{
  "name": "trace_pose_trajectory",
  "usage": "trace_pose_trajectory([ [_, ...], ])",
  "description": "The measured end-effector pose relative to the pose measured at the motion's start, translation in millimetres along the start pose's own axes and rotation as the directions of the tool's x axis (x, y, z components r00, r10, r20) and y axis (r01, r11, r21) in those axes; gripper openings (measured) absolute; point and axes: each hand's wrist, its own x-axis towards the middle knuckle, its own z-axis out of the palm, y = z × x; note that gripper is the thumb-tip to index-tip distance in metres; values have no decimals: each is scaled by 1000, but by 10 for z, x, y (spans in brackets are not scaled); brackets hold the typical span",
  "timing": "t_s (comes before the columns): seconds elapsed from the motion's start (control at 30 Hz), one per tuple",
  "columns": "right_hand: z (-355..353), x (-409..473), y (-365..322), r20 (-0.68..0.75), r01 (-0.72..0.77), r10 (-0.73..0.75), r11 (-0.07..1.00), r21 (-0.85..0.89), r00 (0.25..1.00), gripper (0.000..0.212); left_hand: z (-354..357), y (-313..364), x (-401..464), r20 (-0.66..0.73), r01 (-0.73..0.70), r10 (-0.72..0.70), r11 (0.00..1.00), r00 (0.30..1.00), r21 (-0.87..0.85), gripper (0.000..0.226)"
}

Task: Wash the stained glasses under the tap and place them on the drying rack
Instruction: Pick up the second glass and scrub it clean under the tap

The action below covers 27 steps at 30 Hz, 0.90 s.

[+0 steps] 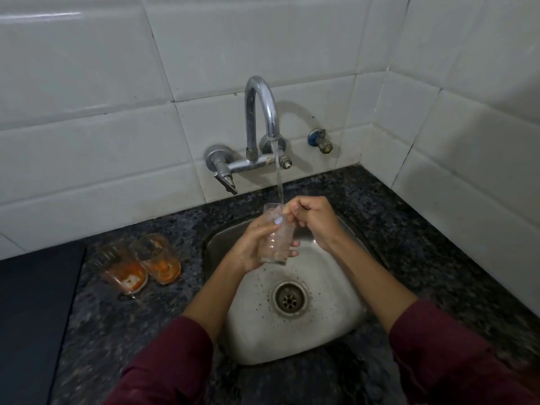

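Sink (336,340) w/ tap (261,112) running; two stained glasses (143,263) are left on counter, well left. Glass (277,238) is gripped upright by left hand (254,247) under stream, rim pinched by right hand (312,220)

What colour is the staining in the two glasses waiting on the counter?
Orange-red, smeared inside both waiting glasses, seen best in the head view.

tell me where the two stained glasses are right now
In the head view, the two stained glasses stand side by side on the dark countertop, left of the sink, between it and a dark flat panel.
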Motion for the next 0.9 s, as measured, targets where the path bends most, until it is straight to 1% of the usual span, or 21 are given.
trace_pose_trajectory([
  [0.03, 8, -12, -6, 19, -1, 0, 1000, 29, 1000, 25, 8, 8, -13, 45, 28, -25, 997, 999, -74, 67],
  [0.07, 18, -17, -10, 23, -1, 0, 1000, 28, 1000, 25, 37, 15, -20, 40, 38, -35, 996, 999, -78, 65],
  [0.1, 27, -12, -1, 18, 0, 0, 1000, 16, 1000, 24, 60, 10, -9, -8, 33, -34, 998, 999, -45, 62],
  [0.17, 30, 22, 22, -17, 4, -5, 999, -34, 1000, 21, 111, 20, 9, -143, -1, 8, 999, 990, 49, 47],
  [0.2, 32, 45, 30, -36, 6, -9, 998, -70, 999, 21, 117, 15, 31, -205, -17, 36, 995, 978, 96, 42],
  [0.23, 37, 75, 32, -51, 10, -15, 993, -114, 999, 21, 111, 8, 65, -257, -44, 85, 986, 963, 161, 41],
  [0.3, 55, 124, 33, -64, 9, -24, 976, -218, 998, 23, 88, -19, 124, -323, -102, 230, 924, 918, 369, 50],
  [0.37, 99, 166, 44, -85, -2, -25, 951, -308, 996, 25, 61, -60, 177, -346, -88, 355, 797, 869, 598, 60],
  [0.4, 126, 179, 48, -105, -20, -18, 936, -350, 994, 24, 49, -85, 201, -361, -58, 381, 752, 852, 657, 63],
  [0.43, 146, 192, 60, -132, -47, -3, 925, -377, 991, 23, 56, -98, 211, -385, -16, 373, 735, 844, 677, 65],
  [0.47, 159, 202, 82, -159, -86, 26, 918, -386, 987, 23, 71, -104, 213, -408, 26, 339, 742, 848, 670, 63],
  [0.53, 179, 207, 159, -183, -173, 105, 896, -410, 978, 24, 107, -122, 198, -428, 93, 187, 828, 884, 553, 50],
  [0.57, 181, 216, 229, -181, -227, 163, 876, -426, 970, 24, 127, -133, 181, -429, 141, 79, 878, 900, 457, 39],
  [0.6, 178, 218, 302, -173, -287, 235, 858, -425, 957, 24, 136, -144, 164, -441, 227, -57, 911, 896, 344, 30],
  [0.63, 178, 218, 385, -158, -342, 304, 846, -409, 939, 24, 138, -157, 138, -446, 339, -214, 913, 869, 224, 25],
  [0.67, 181, 211, 466, -144, -389, 362, 837, -384, 921, 24, 122, -188, 115, -439, 447, -357, 886, 824, 120, 24],
  [0.7, 184, 199, 543, -135, -426, 405, 831, -357, 904, 25, 93, -234, 88, -409, 521, -465, 853, 785, 28, 24],
  [0.73, 186, 177, 600, -130, -459, 442, 825, -329, 888, 25, 58, -289, 71, -379, 558, -525, 829, 762, -25, 24],
  [0.77, 191, 152, 654, -127, -486, 471, 821, -300, 873, 25, 14, -350, 68, -361, 573, -549, 818, 754, -48, 27],
  [0.83, 201, 85, 726, -113, -516, 505, 819, -251, 856, 27, -47, -448, 61, -366, 580, -565, 811, 740, -79, 38],
  [0.9, 210, 39, 787, -117, -525, 512, 832, -181, 851, 24, -76, -528, 66, -386, 549, -559, 823, 734, -147, 48],
])
